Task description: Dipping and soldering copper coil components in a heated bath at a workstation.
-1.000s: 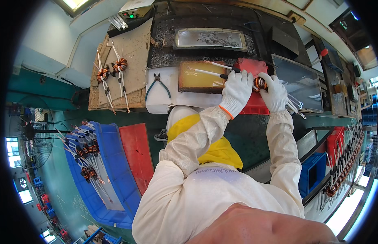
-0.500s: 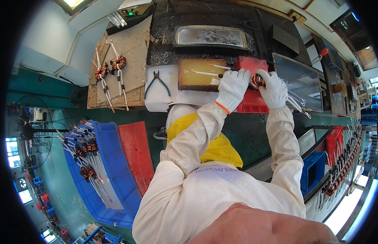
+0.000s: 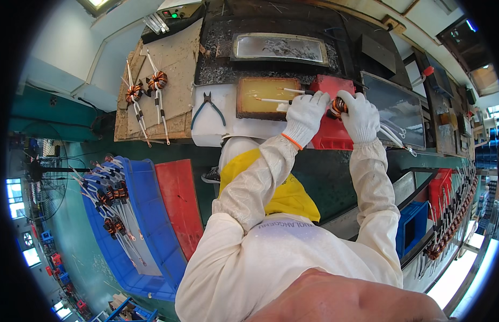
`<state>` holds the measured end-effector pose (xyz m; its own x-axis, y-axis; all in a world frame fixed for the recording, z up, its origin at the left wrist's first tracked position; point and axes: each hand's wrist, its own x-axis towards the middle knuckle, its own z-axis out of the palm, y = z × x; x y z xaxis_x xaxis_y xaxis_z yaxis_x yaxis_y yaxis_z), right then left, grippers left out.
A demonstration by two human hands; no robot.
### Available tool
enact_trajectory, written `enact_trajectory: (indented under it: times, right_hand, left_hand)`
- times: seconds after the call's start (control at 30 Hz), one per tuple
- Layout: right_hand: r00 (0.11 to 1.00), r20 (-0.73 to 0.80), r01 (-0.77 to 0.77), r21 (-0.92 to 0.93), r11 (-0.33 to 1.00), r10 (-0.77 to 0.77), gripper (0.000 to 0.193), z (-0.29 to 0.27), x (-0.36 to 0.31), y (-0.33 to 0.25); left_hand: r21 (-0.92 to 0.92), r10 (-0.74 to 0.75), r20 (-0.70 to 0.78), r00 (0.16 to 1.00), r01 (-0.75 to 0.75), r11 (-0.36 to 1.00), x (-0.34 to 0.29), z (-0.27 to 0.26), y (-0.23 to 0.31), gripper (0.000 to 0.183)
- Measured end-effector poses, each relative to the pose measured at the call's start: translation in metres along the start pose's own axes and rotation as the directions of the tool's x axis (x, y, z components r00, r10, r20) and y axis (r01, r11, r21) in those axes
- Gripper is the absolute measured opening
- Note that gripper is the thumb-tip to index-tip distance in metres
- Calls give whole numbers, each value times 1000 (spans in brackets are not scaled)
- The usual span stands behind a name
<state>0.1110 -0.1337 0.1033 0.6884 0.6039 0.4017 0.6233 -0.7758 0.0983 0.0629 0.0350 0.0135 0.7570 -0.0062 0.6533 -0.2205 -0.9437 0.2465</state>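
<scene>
Both my hands wear white knit gloves. A toroidal coil [image 3: 338, 107] wound with copper and black wire is between them, above a red plastic box [image 3: 331, 134]. My right hand [image 3: 362, 119] is closed around the coil's right side. Its white leads with ring ends hang out past that hand at the right. My left hand [image 3: 307, 114] grips the coil's leads on the other side. Two white lead tips from it point left over a shallow tray of yellowish material [image 3: 268, 85]. My fingers hide part of the coil.
Green-handled cutting pliers [image 3: 208, 110] lie on a white block left of the tray. Two finished coils [image 3: 157, 80] rest on a cardboard-covered board. Behind stands a rectangular metal-filled trough [image 3: 279, 48]. A blue bin [image 3: 163, 214] with several coils is at lower left; more coils hang on a rack [image 3: 448, 231] at right.
The lead tips over the yellowish tray have shifted slightly right and down. Both hands stay around the coil with only small movement.
</scene>
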Motion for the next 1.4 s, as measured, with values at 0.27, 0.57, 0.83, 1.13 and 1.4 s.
enact_trajectory:
  times: [0.27,0.57,0.83,1.13,1.4]
  right_hand:
    - [995,92,-41,-14,999,42,50,-3,3,-3]
    - [1000,0,9,-32,999,-9,39,0,4,-4]
    - [1000,9,6,-43,999,-6,40,0,3,-4]
    - [993,52,-106,87,990,102,46,2,-10,3]
    - [967,177,-235,324,917,185,57,-17,-31,4]
  left_hand:
    - [-39,-15,15,1000,16,999,-2,1,-1,33]
    - [-44,-32,40,999,34,998,-3,2,-2,34]
    - [-37,-40,60,997,43,998,-3,1,-2,40]
    - [3,1,79,997,-2,1000,5,-5,5,38]
    - [-45,93,68,993,-90,995,14,-2,4,35]
